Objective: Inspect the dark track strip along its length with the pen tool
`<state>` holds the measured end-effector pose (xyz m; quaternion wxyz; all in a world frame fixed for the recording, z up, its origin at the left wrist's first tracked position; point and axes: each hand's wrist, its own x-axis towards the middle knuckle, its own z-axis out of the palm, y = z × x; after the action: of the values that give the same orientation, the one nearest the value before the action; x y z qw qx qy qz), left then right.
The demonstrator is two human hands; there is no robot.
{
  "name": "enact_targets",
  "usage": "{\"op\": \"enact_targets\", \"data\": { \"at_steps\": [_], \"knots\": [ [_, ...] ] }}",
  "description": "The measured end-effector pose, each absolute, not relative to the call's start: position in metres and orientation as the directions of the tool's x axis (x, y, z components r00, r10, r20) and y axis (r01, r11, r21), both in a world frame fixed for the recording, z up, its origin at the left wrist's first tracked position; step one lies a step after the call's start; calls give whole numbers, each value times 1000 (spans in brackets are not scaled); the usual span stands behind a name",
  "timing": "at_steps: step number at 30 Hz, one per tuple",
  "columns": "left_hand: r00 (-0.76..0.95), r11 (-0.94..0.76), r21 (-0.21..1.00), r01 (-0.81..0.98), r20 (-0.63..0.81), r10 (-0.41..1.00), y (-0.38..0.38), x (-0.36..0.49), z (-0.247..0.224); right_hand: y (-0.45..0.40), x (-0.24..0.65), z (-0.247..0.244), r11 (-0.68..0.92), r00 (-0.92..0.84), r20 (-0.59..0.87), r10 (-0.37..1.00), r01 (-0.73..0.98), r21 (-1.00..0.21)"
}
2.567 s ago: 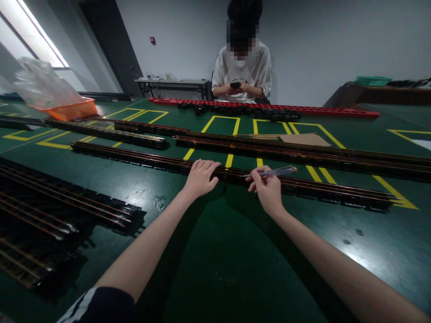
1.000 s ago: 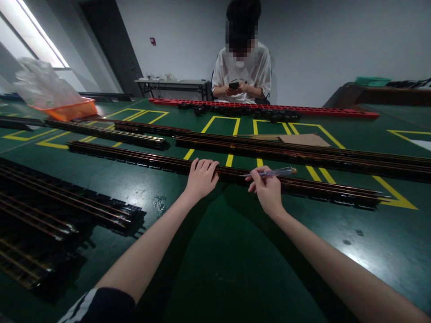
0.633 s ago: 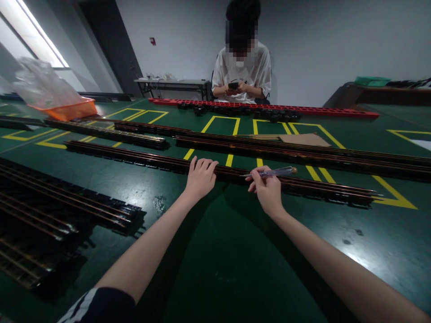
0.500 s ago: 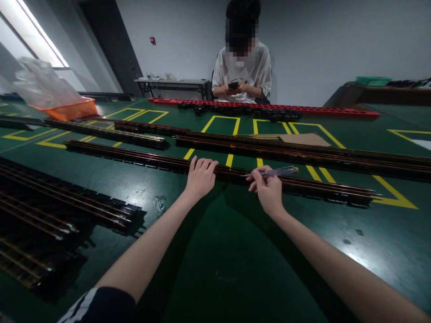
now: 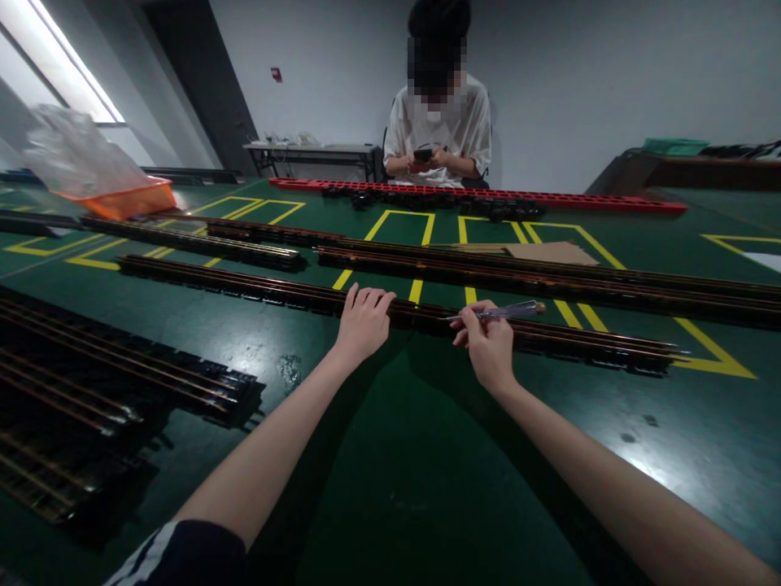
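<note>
A long black strip (image 5: 274, 290) with thin copper-coloured rods along it lies across the green table in front of me. My left hand (image 5: 364, 321) rests palm down on its middle, fingers stretched out and a little apart over the strip; the thumb is hard to make out. To the right, my right hand (image 5: 490, 346) is closed round a slim screwdriver (image 5: 516, 310) with a clear, purplish handle. Its handle end points right, and its thin shaft points left, low over the strip. Whether the tip touches the strip I cannot tell.
Behind lie more rodded strips (image 5: 549, 281) and a piece of cardboard (image 5: 552, 254). Several strips (image 5: 122, 358) are grouped at left. An orange basket (image 5: 131, 199) holds plastic bags. A red perforated bar (image 5: 586, 200) runs along the far side, where a person (image 5: 476, 122) sits.
My right hand and the screwdriver have shifted slightly to the right. My left hand stays in place on the strip.
</note>
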<state>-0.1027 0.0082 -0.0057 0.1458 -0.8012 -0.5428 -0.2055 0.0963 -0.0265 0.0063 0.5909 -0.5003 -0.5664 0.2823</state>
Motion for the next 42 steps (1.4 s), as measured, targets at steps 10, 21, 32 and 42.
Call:
{"op": "enact_targets", "data": {
  "at_steps": [10, 21, 32, 42],
  "knots": [
    [326, -366, -15, 930, 491, 808, 9, -104, -6, -26, 97, 7, 338, 271, 385, 882, 204, -919],
    [330, -374, -11, 927, 494, 804, 9, -104, -6, -27, 98, 7, 348, 247, 393, 886, 208, -914],
    [329, -374, -10, 927, 496, 803, 9, -104, -7, -25, 98, 4, 337, 193, 376, 906, 208, -918],
    [351, -417, 35, 908, 476, 806, 10, -105, -6, -24, 99, 5, 342, 94, 376, 922, 258, -904]
  ]
}}
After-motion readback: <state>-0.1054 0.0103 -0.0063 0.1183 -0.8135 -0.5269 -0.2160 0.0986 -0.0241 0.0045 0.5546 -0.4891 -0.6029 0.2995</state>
